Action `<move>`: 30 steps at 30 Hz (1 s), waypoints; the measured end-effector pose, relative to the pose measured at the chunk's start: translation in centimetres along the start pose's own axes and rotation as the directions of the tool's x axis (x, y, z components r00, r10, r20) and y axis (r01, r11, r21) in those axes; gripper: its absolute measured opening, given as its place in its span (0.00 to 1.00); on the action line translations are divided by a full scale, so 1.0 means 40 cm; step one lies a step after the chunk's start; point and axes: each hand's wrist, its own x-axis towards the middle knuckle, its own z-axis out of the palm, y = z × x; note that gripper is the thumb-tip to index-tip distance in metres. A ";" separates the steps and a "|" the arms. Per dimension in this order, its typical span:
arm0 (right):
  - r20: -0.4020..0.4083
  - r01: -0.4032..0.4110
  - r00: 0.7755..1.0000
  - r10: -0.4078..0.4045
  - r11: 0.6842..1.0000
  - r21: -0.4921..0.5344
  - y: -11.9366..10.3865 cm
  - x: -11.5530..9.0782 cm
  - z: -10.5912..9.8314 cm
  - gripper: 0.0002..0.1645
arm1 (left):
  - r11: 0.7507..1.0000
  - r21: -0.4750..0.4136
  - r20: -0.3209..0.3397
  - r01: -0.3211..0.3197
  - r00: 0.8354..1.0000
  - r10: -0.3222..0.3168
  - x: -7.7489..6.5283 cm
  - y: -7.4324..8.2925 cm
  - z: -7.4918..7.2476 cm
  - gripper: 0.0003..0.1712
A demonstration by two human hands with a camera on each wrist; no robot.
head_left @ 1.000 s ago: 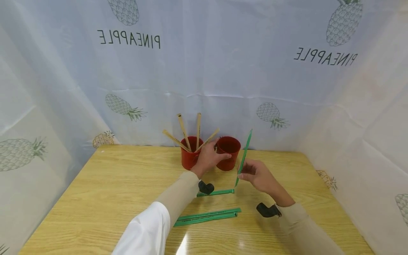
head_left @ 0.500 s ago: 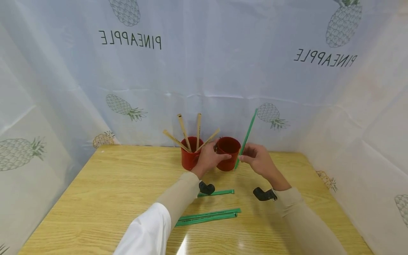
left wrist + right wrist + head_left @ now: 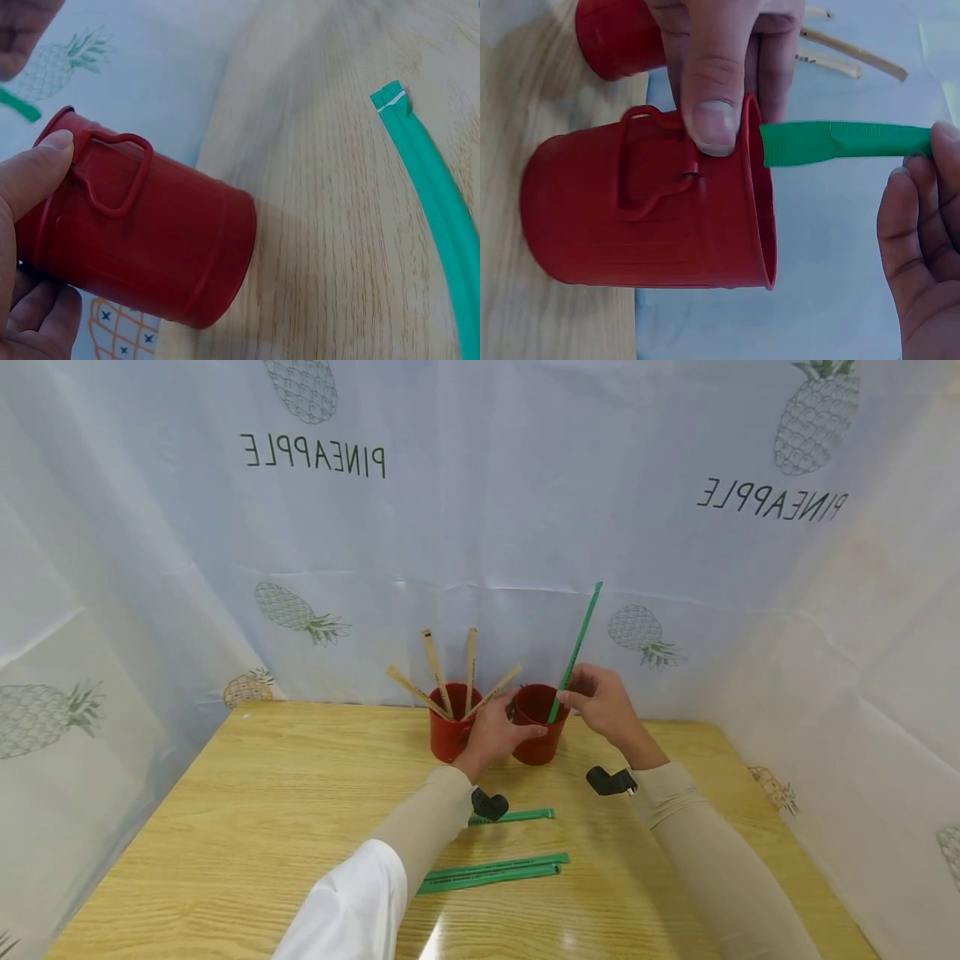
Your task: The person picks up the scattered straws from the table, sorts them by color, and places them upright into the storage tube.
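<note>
My left hand (image 3: 495,728) grips the right-hand red metal cup (image 3: 536,750) near its rim, thumb beside the side handle and fingers behind. That cup (image 3: 157,232) stands upright on the table. My right hand (image 3: 602,700) pinches a long green wrapped straw (image 3: 582,631) between thumb and fingers, steeply tilted over the same cup. In the right wrist view the straw's crimped lower end (image 3: 799,142) is right at the cup's mouth. A second red cup (image 3: 447,742) stands just left, holding several beige wrapped straws (image 3: 471,652) that lean outward.
Several more green wrapped straws (image 3: 510,870) lie flat on the wooden table (image 3: 300,802) near the front. One green straw (image 3: 528,815) lies closer to the cups, partly hidden by my left wrist. A white pineapple-print curtain (image 3: 480,527) hangs behind the table.
My right hand has moved up and slightly left, lifting the green straw from beside the right-hand cup to over its mouth. My left hand has stayed on the cup.
</note>
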 end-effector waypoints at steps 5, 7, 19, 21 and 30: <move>-0.045 -0.032 0.999 0.029 0.997 -0.074 0.008 0.036 0.016 0.03 | 1.000 -0.010 0.004 -0.024 1.000 0.024 0.002 0.002 0.005 0.44; -0.050 -0.064 0.997 0.059 0.992 -0.106 0.012 0.044 0.027 0.04 | 1.000 -0.016 0.003 -0.026 1.000 0.026 0.004 0.002 0.007 0.43; -0.042 -0.172 0.985 0.167 0.941 -0.290 0.032 0.044 0.079 0.09 | 1.000 0.007 0.006 -0.019 1.000 0.019 0.005 0.006 0.009 0.44; -0.074 -0.180 0.984 0.165 0.931 -0.319 0.027 0.040 0.079 0.11 | 1.000 0.005 0.006 -0.021 1.000 0.021 0.006 0.006 0.008 0.45; -0.147 -0.056 0.989 0.023 0.972 -0.227 -0.008 -0.082 0.120 0.04 | 1.000 0.027 -0.009 -0.013 1.000 0.013 0.000 0.007 0.001 0.46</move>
